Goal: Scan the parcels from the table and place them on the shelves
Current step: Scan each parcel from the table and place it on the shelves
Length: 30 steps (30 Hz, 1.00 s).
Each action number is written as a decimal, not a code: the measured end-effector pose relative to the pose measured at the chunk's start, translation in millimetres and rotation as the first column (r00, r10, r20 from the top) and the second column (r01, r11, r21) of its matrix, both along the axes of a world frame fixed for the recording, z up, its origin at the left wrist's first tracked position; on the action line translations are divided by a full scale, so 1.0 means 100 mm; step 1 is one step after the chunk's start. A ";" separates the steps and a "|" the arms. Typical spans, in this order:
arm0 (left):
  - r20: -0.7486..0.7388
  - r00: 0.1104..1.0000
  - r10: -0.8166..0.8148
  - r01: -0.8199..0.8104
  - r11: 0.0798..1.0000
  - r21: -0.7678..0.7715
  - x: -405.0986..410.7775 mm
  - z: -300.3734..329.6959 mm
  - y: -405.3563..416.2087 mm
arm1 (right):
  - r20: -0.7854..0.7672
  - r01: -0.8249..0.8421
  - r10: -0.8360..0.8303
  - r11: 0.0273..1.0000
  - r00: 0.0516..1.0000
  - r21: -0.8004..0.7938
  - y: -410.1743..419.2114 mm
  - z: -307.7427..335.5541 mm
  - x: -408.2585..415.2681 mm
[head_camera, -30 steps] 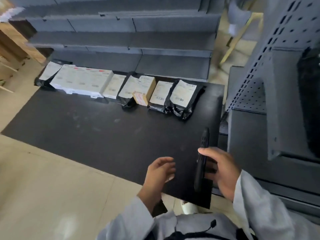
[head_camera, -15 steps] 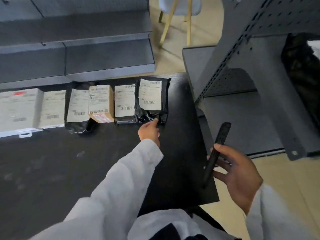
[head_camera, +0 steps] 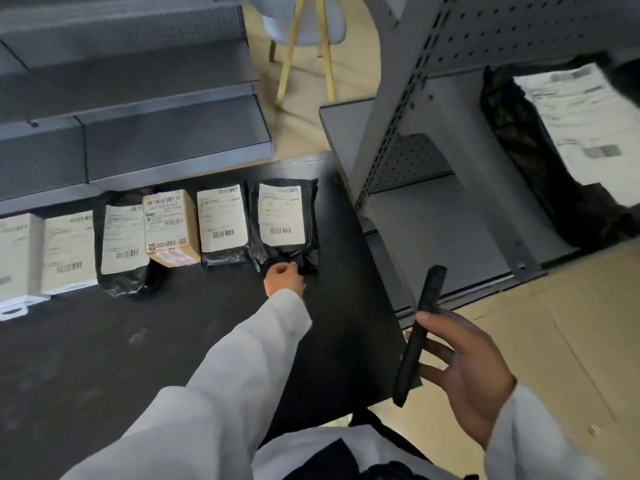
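I see the black table [head_camera: 346, 306] bare in front of the parcel row along its far edge, with the grey shelf unit [head_camera: 408, 140] close at the table's right edge. My left hand [head_camera: 284, 279] reaches forward, fingers curled on the near edge of the rightmost black parcel [head_camera: 284, 220]. My right hand [head_camera: 464, 372], beyond the table's right edge, grips the black scanner [head_camera: 417, 337], tilted upright.
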<state>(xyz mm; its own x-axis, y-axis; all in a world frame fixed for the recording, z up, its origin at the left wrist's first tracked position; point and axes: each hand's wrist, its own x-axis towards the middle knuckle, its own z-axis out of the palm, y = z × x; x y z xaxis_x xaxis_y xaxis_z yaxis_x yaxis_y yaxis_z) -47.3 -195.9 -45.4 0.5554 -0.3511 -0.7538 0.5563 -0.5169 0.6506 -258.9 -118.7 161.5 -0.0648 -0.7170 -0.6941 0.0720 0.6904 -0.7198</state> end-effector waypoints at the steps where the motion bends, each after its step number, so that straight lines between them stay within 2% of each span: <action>1: -0.006 0.999 -0.046 0.046 0.999 0.001 -0.06 0.01 0.12 | 0.032 -0.011 0.011 1.000 0.999 -0.007 -0.02 0.02 -0.02; 4: -0.042 0.993 -0.113 0.116 0.992 0.059 -0.18 -0.04 0.55 | 0.134 -0.059 0.062 0.998 0.989 -0.023 -0.08 0.12 -0.06; 9: -0.064 0.993 -0.096 0.107 0.971 0.212 -0.26 -0.05 1.49 | 0.288 -0.132 0.126 0.991 0.949 0.002 -0.15 0.08 -0.18; 12: 0.001 0.997 -0.074 0.070 0.953 0.295 -0.15 0.05 1.94 | 0.330 -0.215 0.179 0.974 0.927 0.076 -0.15 -0.09 -0.27; 15: 0.142 0.986 -0.084 0.034 0.946 0.323 0.07 0.22 2.20 | 0.324 -0.325 0.269 0.936 0.907 0.134 -0.12 -0.23 -0.38; 18: 0.315 0.949 -0.010 -0.107 0.930 0.351 0.23 0.46 2.29 | 0.314 -0.454 0.389 0.875 0.866 0.166 -0.08 -0.28 -0.46; 20: 0.365 0.931 0.014 -0.153 0.923 0.353 0.28 0.49 2.33 | 0.298 -0.499 0.435 0.847 0.849 0.185 -0.03 -0.28 -0.47; 24: 0.358 0.924 -0.137 0.009 0.941 0.338 0.16 0.36 2.41 | 0.291 -0.539 0.473 0.813 0.832 0.220 0.07 -0.36 -0.40; 30: 0.328 0.866 -0.377 0.243 0.891 0.382 0.19 0.01 2.50 | 0.356 -0.577 0.456 0.678 0.816 0.455 0.12 -0.49 0.01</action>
